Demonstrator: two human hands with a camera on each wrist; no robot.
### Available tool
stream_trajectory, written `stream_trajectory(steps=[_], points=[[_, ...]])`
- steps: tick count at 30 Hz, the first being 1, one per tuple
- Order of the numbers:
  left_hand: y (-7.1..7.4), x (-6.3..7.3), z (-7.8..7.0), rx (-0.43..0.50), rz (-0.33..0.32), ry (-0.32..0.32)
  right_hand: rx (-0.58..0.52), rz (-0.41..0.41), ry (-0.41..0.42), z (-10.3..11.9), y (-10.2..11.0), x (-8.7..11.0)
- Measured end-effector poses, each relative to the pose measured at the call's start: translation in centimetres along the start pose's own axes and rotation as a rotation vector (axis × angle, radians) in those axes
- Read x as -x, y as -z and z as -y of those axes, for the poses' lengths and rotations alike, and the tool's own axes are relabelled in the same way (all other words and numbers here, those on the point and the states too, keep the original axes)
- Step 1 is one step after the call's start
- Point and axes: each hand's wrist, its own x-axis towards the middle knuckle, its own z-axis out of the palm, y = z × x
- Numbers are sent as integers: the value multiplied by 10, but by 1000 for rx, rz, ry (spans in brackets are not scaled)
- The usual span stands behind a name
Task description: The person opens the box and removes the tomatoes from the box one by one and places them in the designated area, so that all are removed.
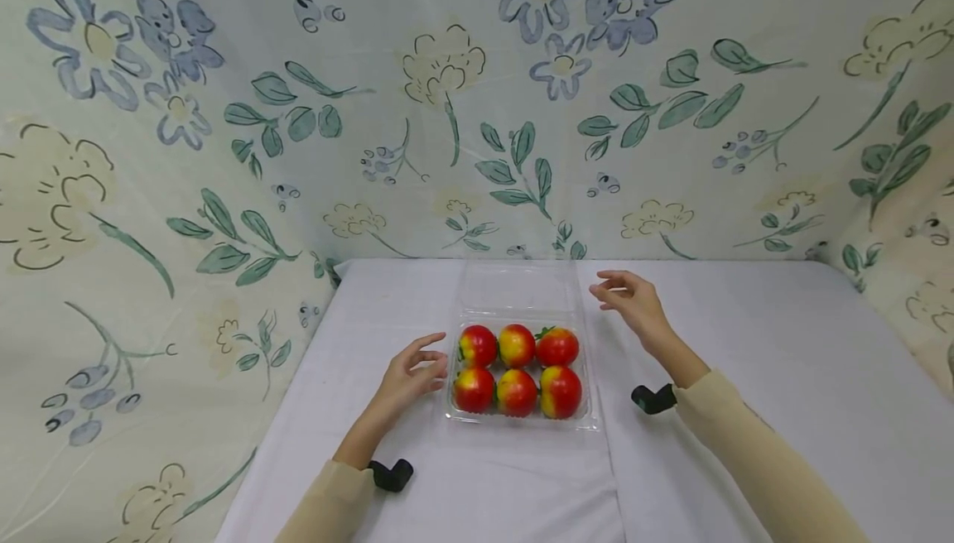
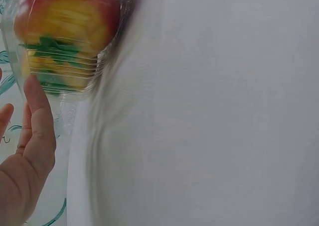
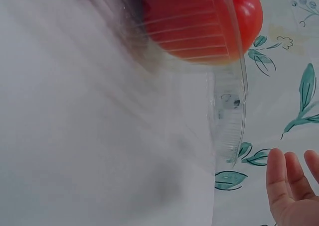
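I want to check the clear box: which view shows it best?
The head view: the clear box, its open lid and six fruits inside all show. Each wrist view shows only part of it, up close.

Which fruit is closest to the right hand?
The fruit in the far right corner of the box; the other five sit farther from the right hand.
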Motion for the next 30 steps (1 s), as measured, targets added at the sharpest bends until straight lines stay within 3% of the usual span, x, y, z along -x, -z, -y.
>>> stream_trajectory(steps=[7, 11, 14, 22, 30], points=[[-5, 12, -29, -36, 54, -6, 44, 15, 59, 5, -4, 17], [-6, 12, -29, -51, 60, -21, 63, 22, 88, 4, -7, 25], [-7, 9, -25, -67, 61, -28, 65, 29, 101, 3, -10, 32], [-7, -8, 5, -69, 28, -24, 71, 42, 140, 3, -16, 47], [-6, -9, 8, -32, 31, -41, 77, 61, 193, 18, -26, 64]])
